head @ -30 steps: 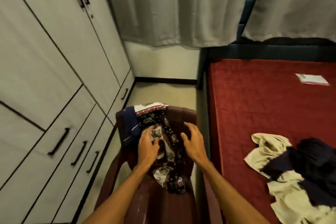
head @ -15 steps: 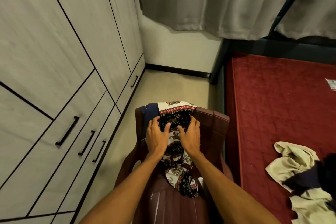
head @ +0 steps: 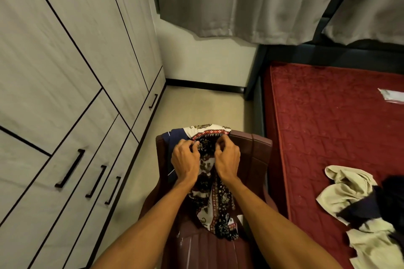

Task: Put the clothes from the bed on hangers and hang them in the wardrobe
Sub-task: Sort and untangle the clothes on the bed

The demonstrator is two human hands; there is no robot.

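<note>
Head view, looking down: both hands pinch a patterned cloth draped over the back of a dark red chair. Left hand and right hand curl their fingers into its top edge. Beige and dark clothes lie heaped on the red bed; the wardrobe stands closed at left.

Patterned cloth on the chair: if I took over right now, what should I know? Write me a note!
Left hand: fingers curled, gripping the patterned garment near the top of the maroon plastic chair.
Right hand: gripping the same garment beside it.
Things: that garment drapes over the chair, beside a navy garment. A beige garment and a dark garment lie on the red bed. The wardrobe doors are closed; no hanger in view.
Done: nothing visibly hung.
Left: put each garment on a hanger and hang it in the wardrobe.
</note>
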